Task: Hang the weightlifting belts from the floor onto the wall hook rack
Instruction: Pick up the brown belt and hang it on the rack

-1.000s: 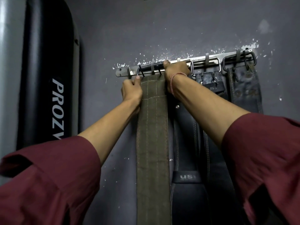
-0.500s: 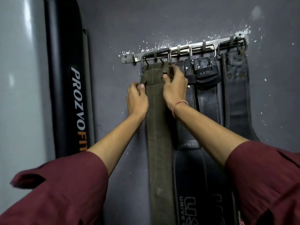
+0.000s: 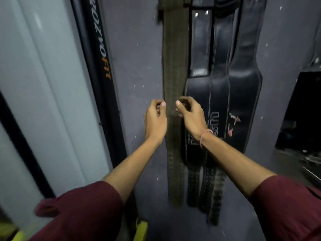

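An olive-green canvas belt [image 3: 175, 58] hangs flat down the grey wall, its top running out of the frame. Right of it hang three black leather belts [image 3: 220, 87], overlapping each other, with white lettering on the wide parts. The hook rack is out of view above. My left hand [image 3: 155, 119] hovers at the olive belt's left edge, thumb tip touching it. My right hand [image 3: 191, 115] is at the belt's right edge, thumb over the fabric. Both hands have loosely curled fingers and grip nothing.
A tall black padded panel with PROZVOFIT lettering [image 3: 99, 49] stands against the wall at the left, beside a pale grey panel [image 3: 43, 101]. Dark gym equipment [image 3: 298, 110] sits at the right. A yellow object [image 3: 141, 228] shows at the bottom edge.
Both hands have come down from the belt's top at the rack to its middle and let go. The view has tilted down, so the rack has left the frame.
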